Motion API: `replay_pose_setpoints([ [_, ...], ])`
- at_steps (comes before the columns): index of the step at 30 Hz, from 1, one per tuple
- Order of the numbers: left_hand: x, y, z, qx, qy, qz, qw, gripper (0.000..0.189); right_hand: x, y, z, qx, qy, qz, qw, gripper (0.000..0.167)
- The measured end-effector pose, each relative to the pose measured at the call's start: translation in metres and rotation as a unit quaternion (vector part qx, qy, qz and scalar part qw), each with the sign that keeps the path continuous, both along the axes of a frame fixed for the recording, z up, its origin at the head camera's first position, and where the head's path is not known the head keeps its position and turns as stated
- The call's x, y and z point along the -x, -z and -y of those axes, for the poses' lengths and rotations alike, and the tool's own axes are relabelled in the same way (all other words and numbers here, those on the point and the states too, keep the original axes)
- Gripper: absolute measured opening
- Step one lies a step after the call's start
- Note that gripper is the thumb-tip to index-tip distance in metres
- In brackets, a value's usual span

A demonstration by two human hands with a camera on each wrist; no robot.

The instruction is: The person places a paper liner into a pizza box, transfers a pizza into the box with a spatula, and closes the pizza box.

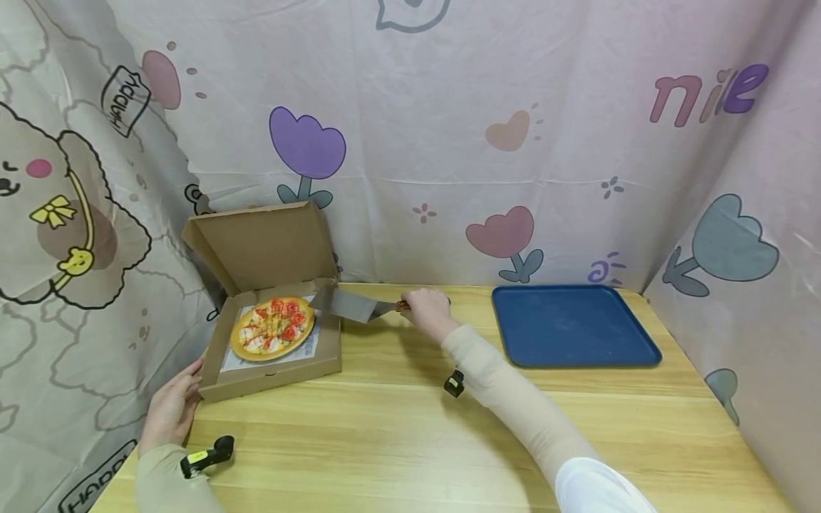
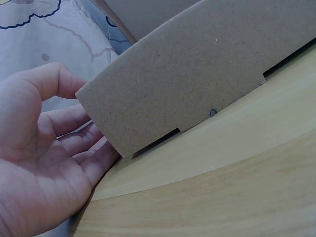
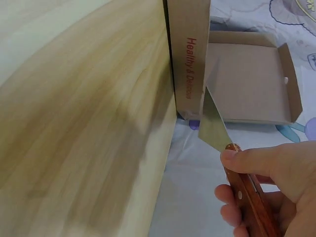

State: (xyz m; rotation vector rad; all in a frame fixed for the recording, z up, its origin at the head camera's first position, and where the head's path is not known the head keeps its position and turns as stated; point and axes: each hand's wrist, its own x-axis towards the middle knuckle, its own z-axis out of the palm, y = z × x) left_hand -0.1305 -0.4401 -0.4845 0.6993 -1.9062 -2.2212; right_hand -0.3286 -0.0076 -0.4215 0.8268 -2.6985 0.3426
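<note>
An open cardboard pizza box (image 1: 276, 377) stands at the left of the table, with its lid (image 1: 269, 246) raised at the back. Inside, a round pizza (image 1: 272, 328) with red and white toppings lies on printed paper (image 1: 308, 350). My left hand (image 1: 172, 406) touches the box's front left corner, thumb near the top edge and fingers (image 2: 74, 121) along the outer side. My right hand (image 3: 276, 182) grips the brown wooden handle (image 3: 252, 202) of a metal pizza spatula (image 1: 349, 305). Its blade reaches over the box's right wall, with the front edge right at the pizza's right rim.
A blue rectangular tray (image 1: 574, 328) lies at the back right of the wooden table (image 1: 385, 427). Printed curtains (image 1: 410, 142) hang close behind the table and at both sides.
</note>
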Motion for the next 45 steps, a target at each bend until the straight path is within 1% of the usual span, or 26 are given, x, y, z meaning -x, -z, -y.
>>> replay_pose_setpoints([
  [8,0.002,0.000,0.000,-0.001,-0.001,0.005,1.0000,0.058,-0.006,0.004,-0.023,0.023,0.000,-0.006,0.9997,0.014],
  [18,0.002,0.002,0.004,-0.006,0.001,-0.005,1.0000,0.058,-0.012,0.009,-0.056,0.039,0.019,-0.014,0.9990,0.012],
  [25,0.001,0.004,0.003,-0.015,0.002,-0.015,0.9998,0.060,-0.018,0.010,-0.078,0.046,0.025,-0.036,0.9980,0.012],
  [31,0.002,0.003,0.002,-0.012,0.001,-0.004,0.9999,0.060,-0.025,0.013,-0.096,0.054,0.042,-0.026,0.9973,0.012],
  [35,0.002,0.003,0.003,-0.012,-0.002,-0.002,0.9999,0.059,-0.028,0.014,-0.106,0.049,0.054,-0.024,0.9970,0.011],
  [42,0.001,0.005,0.003,-0.015,0.000,-0.013,0.9998,0.060,-0.035,0.013,-0.124,0.045,0.075,-0.023,0.9959,0.010],
  [45,0.002,0.005,0.003,-0.013,0.004,-0.015,0.9998,0.061,-0.038,0.012,-0.133,0.039,0.079,-0.033,0.9955,0.011],
])
